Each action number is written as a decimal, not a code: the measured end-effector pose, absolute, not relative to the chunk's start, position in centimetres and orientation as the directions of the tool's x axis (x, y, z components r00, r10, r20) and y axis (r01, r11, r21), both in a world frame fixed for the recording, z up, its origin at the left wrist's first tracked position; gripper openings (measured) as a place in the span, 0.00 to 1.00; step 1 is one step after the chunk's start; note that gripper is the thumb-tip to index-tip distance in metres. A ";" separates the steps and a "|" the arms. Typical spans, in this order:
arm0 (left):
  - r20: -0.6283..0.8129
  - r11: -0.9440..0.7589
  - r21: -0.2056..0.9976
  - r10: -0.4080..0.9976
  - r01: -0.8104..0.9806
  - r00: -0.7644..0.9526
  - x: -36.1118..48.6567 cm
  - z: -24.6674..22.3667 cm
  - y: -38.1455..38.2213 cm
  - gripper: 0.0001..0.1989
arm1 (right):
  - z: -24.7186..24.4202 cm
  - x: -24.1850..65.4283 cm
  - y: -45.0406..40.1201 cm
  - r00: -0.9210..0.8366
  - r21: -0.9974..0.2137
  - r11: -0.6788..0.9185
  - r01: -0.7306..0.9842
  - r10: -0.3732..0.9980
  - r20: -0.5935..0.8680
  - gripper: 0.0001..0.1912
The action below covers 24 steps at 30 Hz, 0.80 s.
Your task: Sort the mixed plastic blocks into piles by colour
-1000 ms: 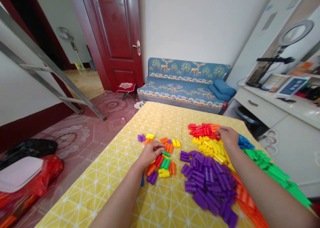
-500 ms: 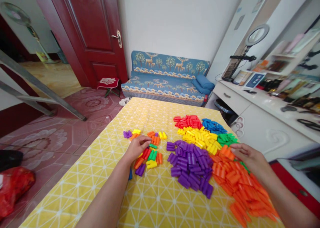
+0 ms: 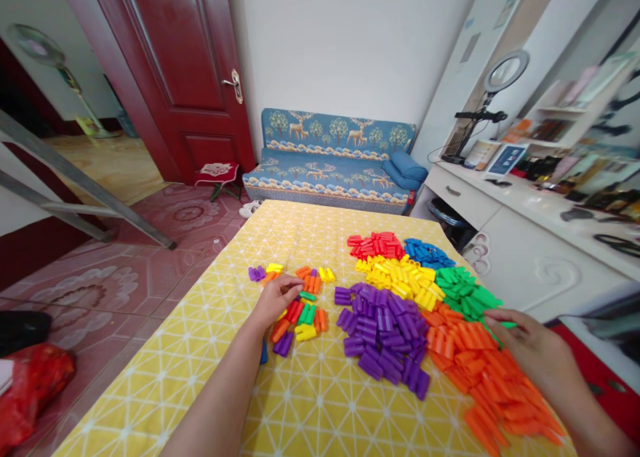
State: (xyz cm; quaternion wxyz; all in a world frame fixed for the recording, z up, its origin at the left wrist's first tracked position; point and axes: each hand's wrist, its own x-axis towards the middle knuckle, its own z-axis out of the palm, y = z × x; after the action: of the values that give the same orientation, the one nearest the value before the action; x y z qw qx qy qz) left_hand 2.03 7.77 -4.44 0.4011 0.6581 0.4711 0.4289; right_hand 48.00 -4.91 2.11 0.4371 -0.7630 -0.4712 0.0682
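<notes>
My left hand (image 3: 277,301) rests low over a loose cluster of small mixed-colour plastic tube pieces, fingers pressed together. Whatever is under its fingertips is hidden. Close around it lie green pieces (image 3: 305,313), red pieces (image 3: 293,311), a yellow piece (image 3: 306,333) and a purple piece (image 3: 283,343). On the right, my right hand (image 3: 533,347) is closed at the edge of the green pile (image 3: 465,290), a green plastic tube piece (image 3: 509,324) showing between its thumb and fingers. The orange pile (image 3: 470,357) spreads just below and left of that hand.
The yellow patterned tablecloth (image 3: 310,403) also bears purple (image 3: 385,330), yellow (image 3: 397,273), red (image 3: 375,245) and blue (image 3: 427,252) piles. Beyond stands a blue sofa (image 3: 320,160). A white dresser (image 3: 520,237) is at right, a metal ladder (image 3: 100,197) at left.
My right hand has moved right and slightly nearer, from the orange pile's top to the green pile's edge, uncovering more green pieces. My left hand has barely moved.
</notes>
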 end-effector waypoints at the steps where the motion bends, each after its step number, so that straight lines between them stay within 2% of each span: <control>1: 0.185 -0.230 0.935 0.966 0.271 0.182 2.1 -4.4 7.8 0.12 | 2.5 46.8 -4.9 0.510 -0.714 -0.164 0.681 0.805 0.302 0.14; 4: 0.184 -0.223 0.940 0.969 0.258 0.166 2.2 -4.5 7.7 0.12 | 3.0 40.8 -4.5 0.377 -0.718 -0.006 0.696 0.854 0.359 0.15; 8: 0.194 -0.236 0.933 0.966 0.273 0.169 2.1 -4.7 7.7 0.11 | 1.1 29.5 -4.0 0.057 -0.790 0.242 0.564 0.942 0.329 0.10; 10: 0.200 -0.243 0.930 0.964 0.274 0.178 2.0 -4.8 7.7 0.11 | -0.7 24.2 -3.8 -0.035 -0.789 0.318 0.525 0.935 0.354 0.14; 12: 0.208 -0.252 0.930 0.961 0.269 0.182 2.0 -4.8 7.8 0.11 | -2.5 20.0 -3.4 -0.013 -0.767 0.355 0.535 0.911 0.412 0.22; 15: 0.230 -0.275 0.925 0.955 0.261 0.189 2.0 -4.9 7.9 0.11 | -4.9 16.2 -2.0 0.085 -0.758 0.320 0.569 0.894 0.441 0.29; 19: 0.270 -0.314 0.911 0.944 0.268 0.189 1.9 -5.0 8.0 0.11 | -7.0 14.9 0.5 0.142 -0.743 0.264 0.615 0.890 0.434 0.31; 24: 0.254 -0.309 0.888 0.947 0.340 0.198 2.0 -4.7 7.7 0.13 | -8.2 15.1 2.3 0.145 -0.713 0.293 0.637 0.862 0.485 0.29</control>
State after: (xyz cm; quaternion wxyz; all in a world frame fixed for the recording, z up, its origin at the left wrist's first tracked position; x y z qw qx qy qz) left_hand 2.01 7.74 -4.67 0.3555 0.6874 0.4682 0.4265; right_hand 15.07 2.28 -8.23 0.4827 -0.5828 -0.6432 0.1168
